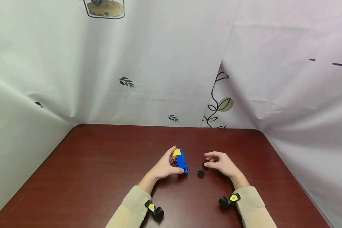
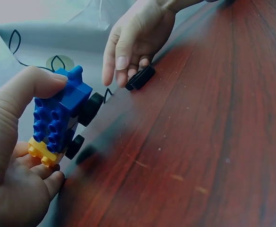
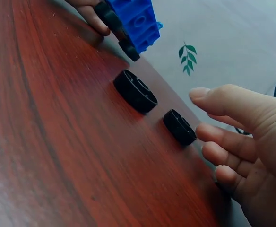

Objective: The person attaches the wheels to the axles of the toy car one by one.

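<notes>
My left hand [image 1: 162, 166] grips a toy car [image 1: 181, 162] of blue and yellow building blocks, thumb on one end and fingers at the yellow end. In the left wrist view two black wheels [image 2: 91, 109] are on one side of the car, which is tilted over. The blue underside [image 3: 137, 21] shows in the right wrist view. My right hand [image 1: 221, 163] reaches over two loose black wheels, its thumb and fingers apart with nothing between them. Its fingertips are right beside the smaller wheel [image 3: 179, 127]; the larger wheel [image 3: 135, 91] lies closer to the car.
The dark red wooden table [image 1: 102, 177] has rounded far corners. Behind it and along both sides hangs a pale cloth [image 1: 159, 63] printed with leaves and plants. Each wrist wears a strapped black camera [image 1: 158, 214] over a beige sleeve [image 1: 131, 205].
</notes>
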`<state>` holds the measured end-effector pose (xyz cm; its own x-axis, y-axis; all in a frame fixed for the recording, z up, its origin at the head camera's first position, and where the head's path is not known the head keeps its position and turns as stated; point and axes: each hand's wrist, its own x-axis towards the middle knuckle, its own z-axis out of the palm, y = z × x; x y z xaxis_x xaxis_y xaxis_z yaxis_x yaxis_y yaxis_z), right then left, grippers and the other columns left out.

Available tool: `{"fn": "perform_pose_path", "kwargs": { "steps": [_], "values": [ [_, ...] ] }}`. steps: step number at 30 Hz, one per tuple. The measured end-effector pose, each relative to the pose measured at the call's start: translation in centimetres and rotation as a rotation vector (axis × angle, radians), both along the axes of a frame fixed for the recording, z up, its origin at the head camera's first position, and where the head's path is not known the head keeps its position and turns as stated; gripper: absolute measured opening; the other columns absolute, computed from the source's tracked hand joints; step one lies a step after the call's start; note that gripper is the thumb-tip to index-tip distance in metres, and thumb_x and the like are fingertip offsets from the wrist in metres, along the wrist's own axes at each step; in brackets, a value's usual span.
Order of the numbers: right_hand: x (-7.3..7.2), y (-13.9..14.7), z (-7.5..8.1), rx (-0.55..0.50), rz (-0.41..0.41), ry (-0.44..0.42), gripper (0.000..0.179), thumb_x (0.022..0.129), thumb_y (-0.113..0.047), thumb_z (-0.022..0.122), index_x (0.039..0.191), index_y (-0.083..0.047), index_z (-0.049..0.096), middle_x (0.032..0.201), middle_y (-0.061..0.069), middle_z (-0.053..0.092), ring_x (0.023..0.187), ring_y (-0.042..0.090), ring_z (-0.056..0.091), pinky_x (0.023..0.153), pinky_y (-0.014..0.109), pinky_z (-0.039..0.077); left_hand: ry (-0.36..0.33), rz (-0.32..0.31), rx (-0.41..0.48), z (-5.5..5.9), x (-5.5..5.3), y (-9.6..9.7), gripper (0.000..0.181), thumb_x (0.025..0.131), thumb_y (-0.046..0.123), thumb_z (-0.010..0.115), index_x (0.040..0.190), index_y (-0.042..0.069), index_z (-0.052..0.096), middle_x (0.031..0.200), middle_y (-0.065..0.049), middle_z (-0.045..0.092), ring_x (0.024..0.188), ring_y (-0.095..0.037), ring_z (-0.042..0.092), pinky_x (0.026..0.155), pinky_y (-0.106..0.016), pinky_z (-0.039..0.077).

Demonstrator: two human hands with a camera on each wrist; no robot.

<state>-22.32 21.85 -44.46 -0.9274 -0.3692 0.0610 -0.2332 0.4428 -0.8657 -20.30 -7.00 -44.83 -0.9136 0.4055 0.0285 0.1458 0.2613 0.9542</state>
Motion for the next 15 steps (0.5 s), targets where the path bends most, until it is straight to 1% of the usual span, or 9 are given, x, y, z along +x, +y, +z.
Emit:
{"fn": "perform_pose_path", "kwargs": {
  "steps": [2, 5, 8, 11, 15],
  "values": [
    [-0.11, 0.14, 0.11, 0.021, 0.012, 0.004, 0.044, 0.08, -0.015, 0.075, 0.119, 0.0, 0.063, 0.108, 0.018, 0.066, 0.088, 0.017, 0.058, 0.073, 0.022, 0.05, -0.001, -0.007, -0.012, 0.05, -0.09, 0.02, 0.104, 0.076, 0.022, 0.079, 0.151, 0.003, 0.01, 0.155, -0.019, 0.019, 0.139, -0.038, 0.03, 0.11, -0.051, 0.031],
    [-0.18, 0.24, 0.19, 0.036, 0.029, -0.006, 0.044, 0.078, -0.015, 0.077, 0.117, -0.001, 0.065, 0.106, 0.016, 0.065, 0.087, 0.016, 0.057, 0.073, 0.022, 0.049, -0.009, -0.022, -0.016, 0.13, -0.11, 0.07, 0.105, 0.075, 0.021, 0.08, 0.151, 0.003, 0.01, 0.156, -0.019, 0.018, 0.14, -0.038, 0.029, 0.11, -0.051, 0.03],
    [-0.15, 0.17, 0.37, 0.043, 0.049, -0.011, 0.043, 0.076, -0.014, 0.078, 0.115, 0.001, 0.066, 0.102, 0.015, 0.065, 0.086, 0.017, 0.057, 0.072, 0.022, 0.049, -0.022, -0.026, -0.02, 0.17, -0.09, 0.15, 0.106, 0.074, 0.021, 0.081, 0.151, 0.004, 0.01, 0.156, -0.018, 0.018, 0.14, -0.036, 0.029, 0.111, -0.049, 0.03],
    [-0.15, 0.0, 0.44, 0.048, 0.06, -0.006, 0.042, 0.075, -0.013, 0.079, 0.113, 0.002, 0.066, 0.097, 0.015, 0.064, 0.085, 0.018, 0.056, 0.072, 0.021, 0.048, -0.033, -0.018, -0.026, 0.13, -0.09, 0.19, 0.106, 0.073, 0.021, 0.081, 0.151, 0.004, 0.012, 0.155, -0.018, 0.018, 0.14, -0.035, 0.03, 0.111, -0.048, 0.031],
    [-0.15, -0.16, 0.38, 0.078, 0.067, 0.003, 0.04, 0.076, -0.012, 0.078, 0.111, 0.003, 0.066, 0.096, 0.014, 0.063, 0.086, 0.021, 0.055, 0.071, 0.021, 0.047, -0.044, -0.011, -0.034, -0.07, -0.07, 0.19, 0.104, 0.073, 0.022, 0.081, 0.151, 0.005, 0.014, 0.155, -0.017, 0.02, 0.139, -0.035, 0.032, 0.109, -0.048, 0.034]
  ]
}}
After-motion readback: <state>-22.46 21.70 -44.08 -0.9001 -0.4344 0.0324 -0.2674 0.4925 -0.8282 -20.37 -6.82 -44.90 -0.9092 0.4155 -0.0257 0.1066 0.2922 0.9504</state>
